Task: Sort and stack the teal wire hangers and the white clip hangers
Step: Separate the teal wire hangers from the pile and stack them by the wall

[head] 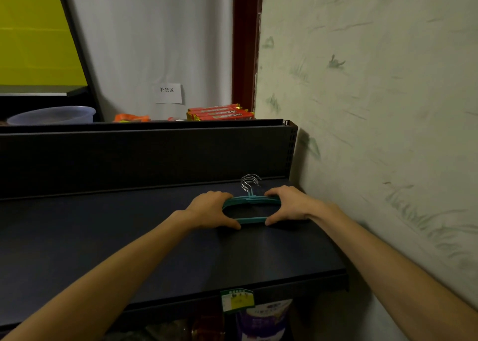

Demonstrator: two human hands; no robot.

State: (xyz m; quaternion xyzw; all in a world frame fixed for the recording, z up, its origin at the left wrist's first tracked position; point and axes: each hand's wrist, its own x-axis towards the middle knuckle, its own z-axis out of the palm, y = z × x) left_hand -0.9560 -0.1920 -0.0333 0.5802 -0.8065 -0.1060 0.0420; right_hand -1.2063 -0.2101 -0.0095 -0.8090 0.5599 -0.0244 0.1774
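Observation:
A stack of teal wire hangers (pixel 252 220) lies flat on the dark shelf (pixel 129 237), close to the right wall, with its silver hooks (pixel 250 181) pointing toward the shelf's back panel. My left hand (pixel 209 210) grips the stack's left end, thumb on the lower bar. My right hand (pixel 289 205) grips the right end the same way. No white clip hangers are in view.
A patterned wall (pixel 375 133) runs along the shelf's right side. Behind the shelf's black back panel (pixel 144 154) sit red packets (pixel 219 111), an orange packet (pixel 130 118) and a blue basin (pixel 51 115). Packaged goods (pixel 261 317) hang below the front edge.

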